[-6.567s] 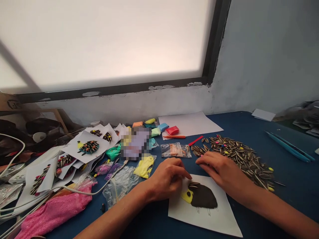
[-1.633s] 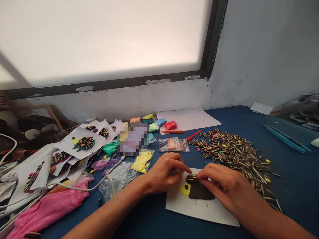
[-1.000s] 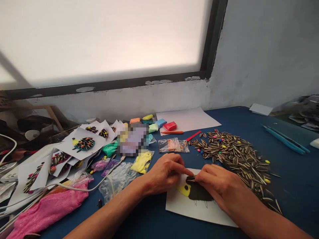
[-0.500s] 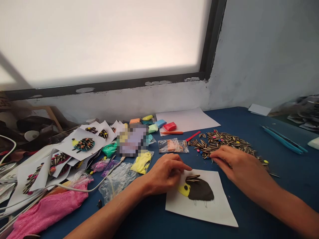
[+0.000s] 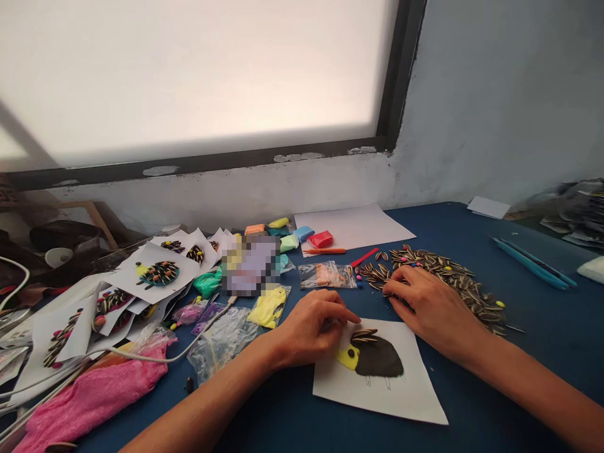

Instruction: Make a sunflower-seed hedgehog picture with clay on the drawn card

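A white sheet of paper [image 5: 377, 402] lies in front of me, with a hedgehog shape of black clay [image 5: 382, 358] and a yellow clay face [image 5: 348, 358] with a black eye. Several striped sunflower seeds [image 5: 364, 336] stand in the clay behind the face. My left hand [image 5: 316, 327] rests at the sheet's upper left corner, index finger stretched over its edge and other fingers loosely curled. Beyond the sheet, my right hand [image 5: 425, 302] reaches into a pile of sunflower seeds [image 5: 443, 267], thumb and fingers closed at its near left side. What they pinch is hidden.
Left of my hands are bags of coloured clay [image 5: 268, 307], a white cable [image 5: 165, 362], a pink cloth [image 5: 99, 393] and finished seed hedgehogs on paper [image 5: 158, 275]. Blue tweezers [image 5: 533, 263] lie at the right. Behind are a red clay pack [image 5: 321, 239] and blank paper [image 5: 358, 226].
My right hand has shifted slightly left and its fingertips have moved among the seeds at the pile's left side. My left hand and the paper stay almost where they were.
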`<control>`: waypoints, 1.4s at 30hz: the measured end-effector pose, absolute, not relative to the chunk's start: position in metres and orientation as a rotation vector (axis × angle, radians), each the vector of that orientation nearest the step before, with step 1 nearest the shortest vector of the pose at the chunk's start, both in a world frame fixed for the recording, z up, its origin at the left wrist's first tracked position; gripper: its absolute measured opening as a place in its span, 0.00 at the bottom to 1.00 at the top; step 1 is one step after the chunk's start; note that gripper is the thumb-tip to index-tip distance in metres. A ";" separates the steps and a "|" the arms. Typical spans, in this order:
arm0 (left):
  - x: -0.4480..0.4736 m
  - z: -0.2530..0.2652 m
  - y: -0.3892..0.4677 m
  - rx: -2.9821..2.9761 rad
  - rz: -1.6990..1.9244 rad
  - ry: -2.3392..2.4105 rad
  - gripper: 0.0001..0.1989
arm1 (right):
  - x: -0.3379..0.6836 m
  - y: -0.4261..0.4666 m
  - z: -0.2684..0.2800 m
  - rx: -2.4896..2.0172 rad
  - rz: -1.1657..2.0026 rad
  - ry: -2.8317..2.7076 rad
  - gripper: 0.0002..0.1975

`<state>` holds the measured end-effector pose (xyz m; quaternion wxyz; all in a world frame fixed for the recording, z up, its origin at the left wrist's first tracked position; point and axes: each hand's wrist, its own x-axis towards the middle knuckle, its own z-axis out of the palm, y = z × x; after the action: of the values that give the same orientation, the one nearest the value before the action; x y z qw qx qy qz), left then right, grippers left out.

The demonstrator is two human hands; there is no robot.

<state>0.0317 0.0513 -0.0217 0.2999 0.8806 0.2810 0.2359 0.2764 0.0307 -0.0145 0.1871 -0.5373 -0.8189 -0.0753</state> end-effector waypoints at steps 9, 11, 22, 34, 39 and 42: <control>0.032 -0.024 0.052 2.314 0.655 0.712 0.21 | 0.276 0.021 0.001 -1.566 0.037 -2.055 0.09; 0.032 -0.024 0.053 2.318 0.660 0.713 0.21 | 0.272 0.010 0.005 -1.555 0.109 -2.039 0.09; 0.032 -0.023 0.052 2.320 0.645 0.733 0.20 | 0.247 -0.028 -0.006 -1.286 0.393 -2.198 0.10; 0.032 -0.026 0.054 2.316 0.686 0.706 0.20 | 0.237 -0.029 -0.020 -1.194 0.202 -2.285 0.08; 0.032 -0.026 0.053 2.321 0.698 0.699 0.20 | 0.234 -0.028 -0.022 -1.185 0.139 -2.322 0.09; 0.033 -0.026 0.052 2.324 0.700 0.695 0.20 | 0.233 -0.027 -0.022 -1.193 0.101 -2.337 0.09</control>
<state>0.0326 0.0524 -0.0259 0.3038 0.8770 0.2622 0.2641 0.2333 -0.0270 -0.0223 0.2550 -0.4394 -0.8605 0.0371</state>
